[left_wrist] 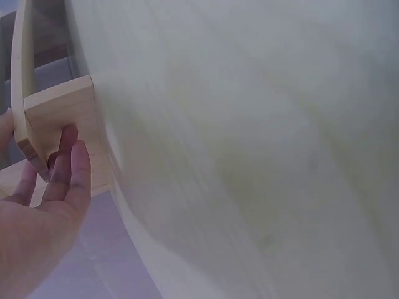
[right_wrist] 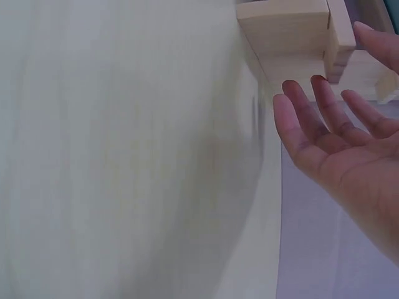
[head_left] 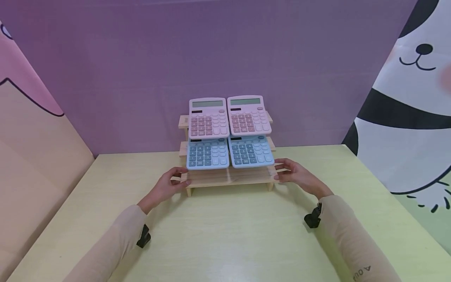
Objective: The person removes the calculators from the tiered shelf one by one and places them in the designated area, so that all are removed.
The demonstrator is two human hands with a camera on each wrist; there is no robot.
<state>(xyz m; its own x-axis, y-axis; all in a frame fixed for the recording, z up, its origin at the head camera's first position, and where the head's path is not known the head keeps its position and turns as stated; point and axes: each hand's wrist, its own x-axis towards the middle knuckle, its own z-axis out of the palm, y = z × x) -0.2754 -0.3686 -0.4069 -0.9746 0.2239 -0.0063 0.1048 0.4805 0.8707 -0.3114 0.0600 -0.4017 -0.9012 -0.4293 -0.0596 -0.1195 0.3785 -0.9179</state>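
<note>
The wooden stand [head_left: 230,172] is in the middle of the head view, on the table [head_left: 225,231], a hand at each end of its lowest board [head_left: 211,181]. The left hand [head_left: 168,185] grips that end: thumb over the upper face, fingers curled beneath, near a leg [left_wrist: 62,104] in the left wrist view. The right hand [head_left: 296,175] has its fingers loosely spread about the opposite end, thumb apart from them; how firmly it touches I cannot tell. Gripping by the ends probably leaves the calculators undisturbed and steadies both sides.

The left pink calculator [head_left: 209,117] and right pink calculator [head_left: 248,115] lean side by side at the top; the left blue calculator [head_left: 208,154] and right blue calculator [head_left: 251,152] lean below, upper parts hidden behind the pink pair. The stepped slope seems meant to keep every keypad facing the person.

Digits read on the keys — 0 and 00 are clearest — but I can make out no brand. On the right sleeve [head_left: 356,235], lower right of the frame, sit dark letters, one apparently an upside-down A; the whole word is unreadable.
</note>
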